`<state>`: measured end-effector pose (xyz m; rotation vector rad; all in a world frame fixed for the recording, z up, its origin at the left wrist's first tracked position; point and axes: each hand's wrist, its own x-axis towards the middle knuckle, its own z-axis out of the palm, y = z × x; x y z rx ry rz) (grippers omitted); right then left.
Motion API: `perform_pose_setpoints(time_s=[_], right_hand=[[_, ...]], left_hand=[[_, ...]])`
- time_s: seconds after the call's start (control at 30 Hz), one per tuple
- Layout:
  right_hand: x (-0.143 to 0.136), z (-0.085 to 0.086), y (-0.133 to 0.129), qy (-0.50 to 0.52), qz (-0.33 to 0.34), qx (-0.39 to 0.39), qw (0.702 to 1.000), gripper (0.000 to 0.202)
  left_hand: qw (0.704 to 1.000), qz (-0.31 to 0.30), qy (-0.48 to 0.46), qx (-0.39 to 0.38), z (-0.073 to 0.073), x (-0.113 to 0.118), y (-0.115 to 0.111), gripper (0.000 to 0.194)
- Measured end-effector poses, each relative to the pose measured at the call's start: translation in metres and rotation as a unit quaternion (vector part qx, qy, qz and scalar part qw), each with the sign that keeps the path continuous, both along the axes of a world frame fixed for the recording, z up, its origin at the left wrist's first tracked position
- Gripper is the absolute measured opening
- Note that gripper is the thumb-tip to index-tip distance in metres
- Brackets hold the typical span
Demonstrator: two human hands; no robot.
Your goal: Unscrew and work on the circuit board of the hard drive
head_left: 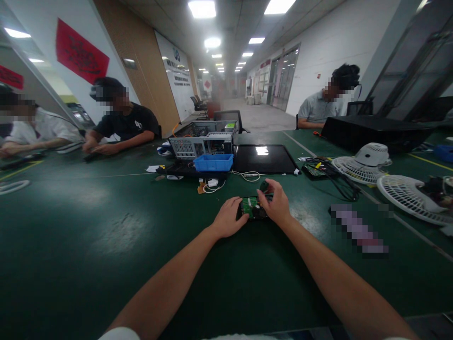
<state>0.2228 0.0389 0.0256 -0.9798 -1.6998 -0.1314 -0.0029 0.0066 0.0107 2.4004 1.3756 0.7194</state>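
Observation:
A small device with an exposed green circuit board [250, 207] and a dark casing lies on the table in front of me. My left hand [230, 218] grips its left side, thumb along the near edge and fingers over the far corner. Above the right end of the device, my right hand [276, 202] is closed, with thumb and fingers pinching a small dark piece [264, 186]. Its kind cannot be made out, and its lower part is hidden. Orange wires show on the board near my right fingers.
Beyond the device are a blue bin [213, 163], an open computer case [203, 141], a flat black panel [265, 163] and a white cable [247, 176]. Fan parts [359, 165], black cables [345, 184] and a blurred-out flat item [357, 229] lie right. Several people sit around the table [106, 283].

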Motion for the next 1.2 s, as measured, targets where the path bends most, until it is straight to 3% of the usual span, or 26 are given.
perform_pose_setpoints(time_s=[0.8, 1.0, 1.2], right_hand=[[0.000, 0.002, 0.006, 0.033, 0.036, 0.056, 0.997, 0.054], [0.000, 0.010, -0.001, 0.009, 0.005, 0.044, 0.999, 0.049], [-0.001, 0.009, -0.003, 0.003, 0.024, 0.018, 1.000, 0.048]], left_hand=[[1.000, -0.009, 0.014, 0.016, 0.005, 0.000, -0.002, 0.064], [1.000, -0.011, 0.015, 0.018, 0.005, 0.000, -0.003, 0.064], [1.000, -0.013, 0.010, 0.013, 0.004, 0.000, -0.002, 0.064]])
